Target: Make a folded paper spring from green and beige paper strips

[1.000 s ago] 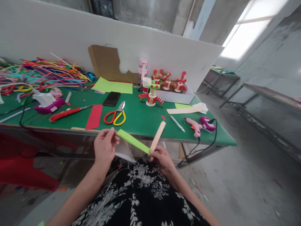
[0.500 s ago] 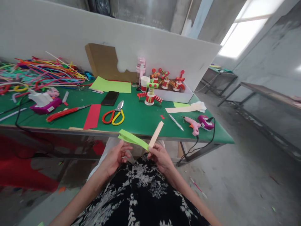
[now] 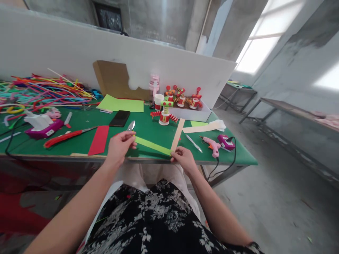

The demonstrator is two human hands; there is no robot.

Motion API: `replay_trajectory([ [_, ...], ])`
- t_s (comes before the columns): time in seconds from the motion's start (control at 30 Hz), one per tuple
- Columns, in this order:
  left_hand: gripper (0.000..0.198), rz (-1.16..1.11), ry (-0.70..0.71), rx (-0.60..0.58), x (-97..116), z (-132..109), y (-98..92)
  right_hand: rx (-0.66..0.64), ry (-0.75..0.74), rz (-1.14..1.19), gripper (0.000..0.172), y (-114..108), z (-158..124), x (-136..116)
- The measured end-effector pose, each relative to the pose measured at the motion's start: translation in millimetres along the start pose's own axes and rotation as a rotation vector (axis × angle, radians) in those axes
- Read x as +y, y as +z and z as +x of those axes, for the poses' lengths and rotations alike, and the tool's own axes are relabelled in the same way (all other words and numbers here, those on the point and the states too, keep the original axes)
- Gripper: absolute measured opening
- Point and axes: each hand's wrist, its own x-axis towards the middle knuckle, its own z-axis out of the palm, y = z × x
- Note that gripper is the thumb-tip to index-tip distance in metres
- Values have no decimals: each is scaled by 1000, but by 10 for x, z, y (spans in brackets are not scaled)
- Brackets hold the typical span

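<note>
A light green paper strip (image 3: 153,145) stretches between my two hands, just above the front part of the table. My left hand (image 3: 120,144) pinches its left end. My right hand (image 3: 182,157) pinches the other end, where a pale peach paper strip (image 3: 177,135) joins it at a corner and points away from me. Behind my left hand the scissors (image 3: 131,125) lie mostly hidden, with a blade showing. Beyond the strips stands a small red and white paper-cup figure (image 3: 164,118) with folded red arms and a green head.
On the green table (image 3: 148,127) lie a phone (image 3: 120,118), red paper (image 3: 99,140), red-handled pliers or cutters (image 3: 63,138), a pen (image 3: 194,143) and a pink glue gun (image 3: 211,145) with a cable. A white box (image 3: 196,112) holds several similar figures. Pipe cleaners (image 3: 50,91) pile up at left.
Both hands have moved forward over the table edge. My left hand, loose beside the green strip before, now grips its end, and the strip is drawn out straight.
</note>
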Motion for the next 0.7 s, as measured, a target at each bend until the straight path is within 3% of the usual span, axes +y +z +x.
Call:
replay_trajectory([
  [0.07,34,117,89,97,-19,77,-70,47,19,-111,18,-12,101,30],
  [0.17,30,266,222,146,-52,-68,-124,67,24,-228,9,-37,147,93],
  [0.23,29,402,379,35,-81,-291,-59,62,32,-249,8,-55,143,115],
  [0.3,40,728,690,-259,-135,-530,97,51,43,-256,8,-69,139,110],
  [0.37,50,1030,842,-441,-218,-709,298,40,51,-264,8,-74,143,84],
  [0.4,55,1150,868,-493,-265,-762,395,34,56,-265,9,-74,147,68],
  [0.53,61,1244,850,-530,-410,-777,628,-3,74,-257,12,-73,165,22],
  [0.7,66,1312,768,-487,-428,-700,590,-12,83,-245,12,-88,177,39],
])
